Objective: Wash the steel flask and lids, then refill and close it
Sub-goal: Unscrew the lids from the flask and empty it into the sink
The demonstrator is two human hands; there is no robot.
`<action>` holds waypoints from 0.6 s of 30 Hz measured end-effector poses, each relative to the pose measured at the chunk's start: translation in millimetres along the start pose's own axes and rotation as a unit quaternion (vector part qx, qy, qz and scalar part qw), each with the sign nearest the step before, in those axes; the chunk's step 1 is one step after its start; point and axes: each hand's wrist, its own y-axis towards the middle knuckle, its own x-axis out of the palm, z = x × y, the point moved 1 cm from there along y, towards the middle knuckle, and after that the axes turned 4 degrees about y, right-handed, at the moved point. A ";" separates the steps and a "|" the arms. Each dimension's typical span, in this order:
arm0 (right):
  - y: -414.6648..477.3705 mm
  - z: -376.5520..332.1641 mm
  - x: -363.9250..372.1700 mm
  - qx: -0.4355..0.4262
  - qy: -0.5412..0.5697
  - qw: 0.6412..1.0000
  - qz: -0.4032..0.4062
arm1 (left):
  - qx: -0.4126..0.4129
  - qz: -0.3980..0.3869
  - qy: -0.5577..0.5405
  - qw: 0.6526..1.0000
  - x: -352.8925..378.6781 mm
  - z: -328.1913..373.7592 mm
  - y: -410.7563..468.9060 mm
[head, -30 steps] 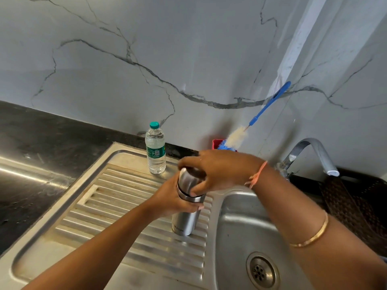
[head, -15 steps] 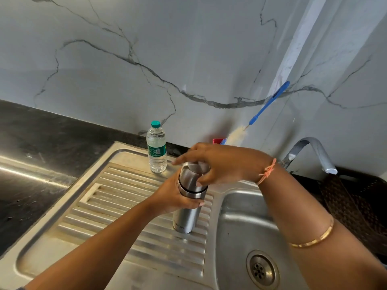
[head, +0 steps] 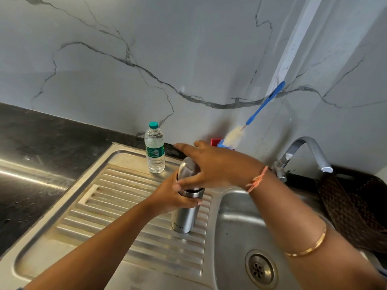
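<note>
A veined marble wall (head: 188, 49) rises behind the sink (head: 117, 206), and a dark counter (head: 31, 143) runs off from the sink's left edge. A brown mesh mat (head: 351, 206) lies past the sink's right edge. The tap (head: 307, 151) curves over the sink's back right corner.

The flask (head: 184, 218) stands upright on the sink's ribbed drainboard, just beside the basin. The left hand (head: 169, 197) grips the flask around its upper body, fingers curled round it just under the dark seam below the lid (head: 188, 168). The right hand (head: 213, 166) lies over the lid with its fingers stretched out straight towards the back of the sink and its thumb against the lid's side; it has no curled grip on it.

A blue-handled brush (head: 233, 137) leans on the wall behind the sink, its head in a red holder (head: 215, 141). A capped bottle (head: 155, 151) stands at the sink's back rim. The drain (head: 261, 268) sits in the basin floor.
</note>
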 end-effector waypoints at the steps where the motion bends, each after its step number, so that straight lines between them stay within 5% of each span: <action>1: 1.7 -3.2 6.6 0.029 -0.057 0.997 0.050 | -0.004 0.003 -0.001 1.000 0.1 -1.0 -0.1; 4: 7.8 -5.5 18.7 0.041 -0.124 0.983 0.126 | -0.004 0.004 0.020 1.000 0.3 0.9 -0.7; 9: 2.2 1.5 4.9 -0.025 0.027 0.999 -0.007 | -0.005 -0.007 0.013 1.000 0.1 3.5 -1.0; 14: 4.1 0.6 23.5 0.055 -0.052 0.993 0.096 | -0.020 -0.010 0.003 1.000 0.0 0.4 -1.7; 18: 5.1 7.5 23.6 0.032 0.060 0.993 0.100 | -0.003 0.000 0.010 1.000 1.4 4.5 -1.8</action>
